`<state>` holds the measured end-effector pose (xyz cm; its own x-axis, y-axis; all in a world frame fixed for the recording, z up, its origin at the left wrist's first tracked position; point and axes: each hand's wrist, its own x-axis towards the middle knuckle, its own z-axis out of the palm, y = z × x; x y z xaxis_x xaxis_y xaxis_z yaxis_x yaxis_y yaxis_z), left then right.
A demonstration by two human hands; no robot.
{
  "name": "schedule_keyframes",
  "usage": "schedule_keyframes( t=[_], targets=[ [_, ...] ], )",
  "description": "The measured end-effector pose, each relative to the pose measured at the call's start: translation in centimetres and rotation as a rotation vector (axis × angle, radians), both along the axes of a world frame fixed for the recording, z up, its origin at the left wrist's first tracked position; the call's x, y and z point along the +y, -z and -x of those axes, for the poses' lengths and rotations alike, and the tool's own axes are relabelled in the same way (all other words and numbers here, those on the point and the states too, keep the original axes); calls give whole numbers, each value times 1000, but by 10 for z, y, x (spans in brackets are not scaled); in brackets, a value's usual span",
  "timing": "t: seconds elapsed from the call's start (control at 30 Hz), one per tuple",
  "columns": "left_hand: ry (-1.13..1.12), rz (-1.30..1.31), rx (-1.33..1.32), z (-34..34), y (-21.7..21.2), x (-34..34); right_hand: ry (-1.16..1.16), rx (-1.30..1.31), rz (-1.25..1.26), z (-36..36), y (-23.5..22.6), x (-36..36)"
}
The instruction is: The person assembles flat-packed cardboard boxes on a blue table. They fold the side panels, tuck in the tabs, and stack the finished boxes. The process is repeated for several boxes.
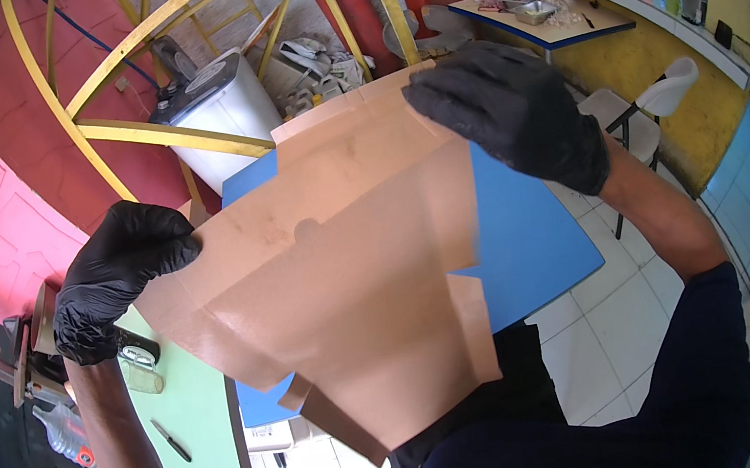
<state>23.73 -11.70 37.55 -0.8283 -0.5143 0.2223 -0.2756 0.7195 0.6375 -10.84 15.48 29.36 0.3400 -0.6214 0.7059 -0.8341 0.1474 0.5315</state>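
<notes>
Between my hands hangs an unfolded brown cardboard box [346,298], with creases, side flaps and a small round notch near its upper panel. My left hand [123,271], in a black glove, pinches its upper left corner. At the upper right corner, my right hand [513,112], also black-gloved, grips the edge with the fingers bent over it. The sheet is held up in front of my body, tilted, above a blue table [536,247]. Its lower flaps stick out partly folded near my waist.
To the left, a green table [200,432] carries a knife [172,440] and a glass jar [141,377]. A yellow metal frame [170,134] and a white bin-like appliance [225,110] stand ahead. At the right are a white chair [643,115] and a small table [549,31] with metal trays.
</notes>
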Motion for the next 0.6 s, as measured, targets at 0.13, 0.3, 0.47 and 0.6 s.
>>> schedule_keyframes(
  t=[0.13, 0.3, 0.47, 0.6],
  targets=[
    [276, 1, 109, 8, 3, 7, 191, -51, 160, 1, -28, -6],
    [172, -211, -39, 27, 2, 64, -348, -394, -28, -52, -31, -15],
    [276, 159, -265, 42, -14, 97, -660, -704, -539, -83, -21, -54],
    [231, 114, -233, 38, -18, 92, -748, -731, -671, -68, -34, -46]
  ],
)
